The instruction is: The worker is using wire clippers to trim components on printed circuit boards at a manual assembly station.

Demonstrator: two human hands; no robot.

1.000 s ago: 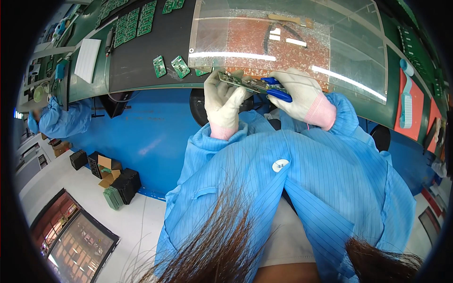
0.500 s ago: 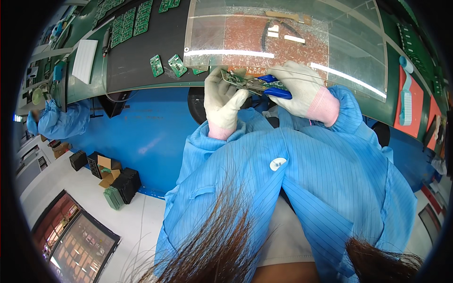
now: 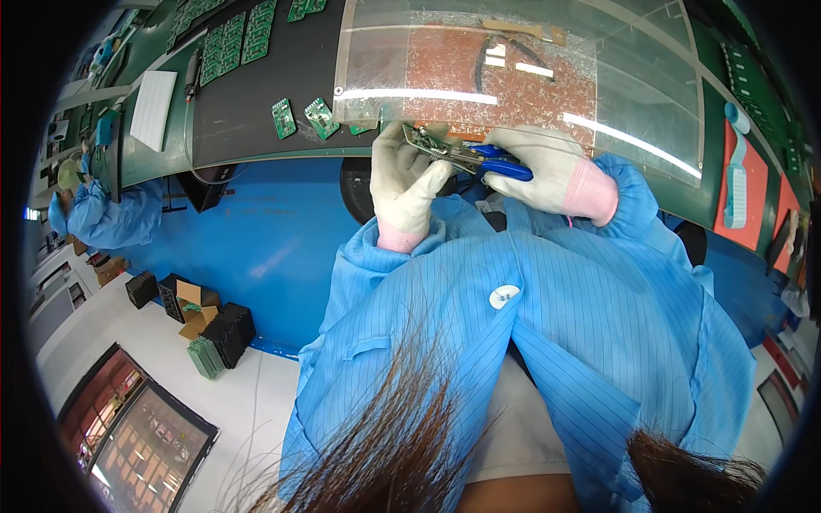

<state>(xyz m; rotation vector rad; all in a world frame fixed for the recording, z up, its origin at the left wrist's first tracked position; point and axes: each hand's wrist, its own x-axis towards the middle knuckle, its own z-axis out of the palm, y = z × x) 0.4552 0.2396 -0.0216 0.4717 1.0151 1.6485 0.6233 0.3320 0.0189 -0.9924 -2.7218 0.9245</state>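
Note:
White gloves with pink cuffs cover both hands at the near edge of the bench. My left hand (image 3: 402,184) is closed on a small green circuit board (image 3: 421,138), which tilts up between thumb and fingers. My right hand (image 3: 540,167) grips blue-handled cutting pliers (image 3: 506,164). Their metal jaws point left and lie against the board's right part; whether they close on a lead is too small to tell. Just beyond the hands stands a clear-topped box (image 3: 376,64), its reddish floor strewn with fine clippings.
Loose circuit boards (image 3: 321,118) lie on a black mat (image 3: 235,128) at the left, with several board panels (image 3: 224,50) behind. A white block (image 3: 154,109) sits farther left. A red sheet (image 3: 741,184) with a pale blue strip (image 3: 735,171) is at the right. Far left, another person (image 3: 115,214) wears blue.
My right hand has shifted slightly, and the plier handles have come closer together. The pliers' metal jaws now show over the board's right part. My left hand is nearly unmoved.

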